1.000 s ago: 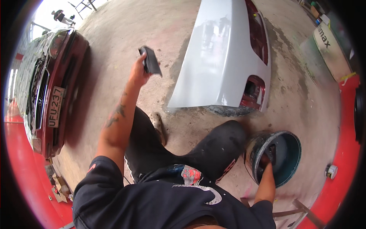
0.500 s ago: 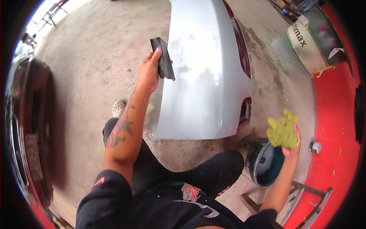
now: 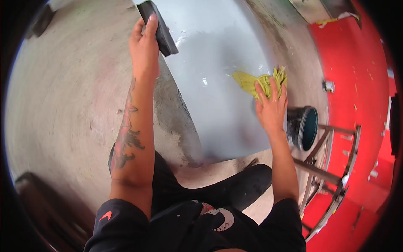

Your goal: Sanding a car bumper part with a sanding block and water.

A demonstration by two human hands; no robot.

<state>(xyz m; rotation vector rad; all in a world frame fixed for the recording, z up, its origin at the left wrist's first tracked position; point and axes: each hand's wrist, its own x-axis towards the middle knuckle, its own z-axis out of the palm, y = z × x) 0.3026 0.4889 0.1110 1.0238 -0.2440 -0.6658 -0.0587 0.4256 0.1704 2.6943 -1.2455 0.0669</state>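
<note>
My left hand point(image 3: 145, 44) grips a black sanding block point(image 3: 158, 29), with what looks like dark sandpaper round it, thumb along its top. It is at the left edge of a smooth light-grey car body panel point(image 3: 210, 113); whether the block touches the panel I cannot tell. Over on the panel's right side, my right hand point(image 3: 272, 107) presses a crumpled yellow-green cloth point(image 3: 252, 82) to the surface, its fingers bent over the folds. Shiny wet-looking streaks show on the panel near both hands.
A dark bucket point(image 3: 308, 128) stands right of the panel, beside a wooden frame point(image 3: 331, 176). A small can point(image 3: 328, 86) sits by the red wall point(image 3: 357, 84). Part of a dark car point(image 3: 50, 210) shows at lower left, on the concrete floor point(image 3: 75, 105).
My right hand has brought the cloth from above the bucket leftward and forward onto the panel. My left hand, still holding the block, appears farther forward and left. The whole view has shifted.
</note>
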